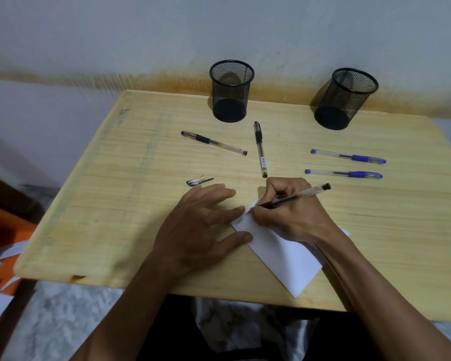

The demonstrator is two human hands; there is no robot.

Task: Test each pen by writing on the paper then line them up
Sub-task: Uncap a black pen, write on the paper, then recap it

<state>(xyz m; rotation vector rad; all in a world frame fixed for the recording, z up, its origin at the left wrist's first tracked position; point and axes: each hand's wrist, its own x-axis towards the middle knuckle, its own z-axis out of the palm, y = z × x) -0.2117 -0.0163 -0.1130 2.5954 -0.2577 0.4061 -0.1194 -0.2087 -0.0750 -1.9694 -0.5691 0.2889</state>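
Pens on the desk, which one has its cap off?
The black pen gripped in the right hand, writing on the paper; its cap lies apart, while the others stay capped.

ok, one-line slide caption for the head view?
Right hand writes with a black pen on paper steadied by the left hand; four pens wait.

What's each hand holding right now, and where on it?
Right hand pinches a black pen near its tip. Left hand holds nothing, pressing the paper.

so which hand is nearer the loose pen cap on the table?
Left. The left hand lies flat just below the pen cap, fingertips almost reaching it. The right hand, holding the pen on the paper, sits farther off to the cap's right.
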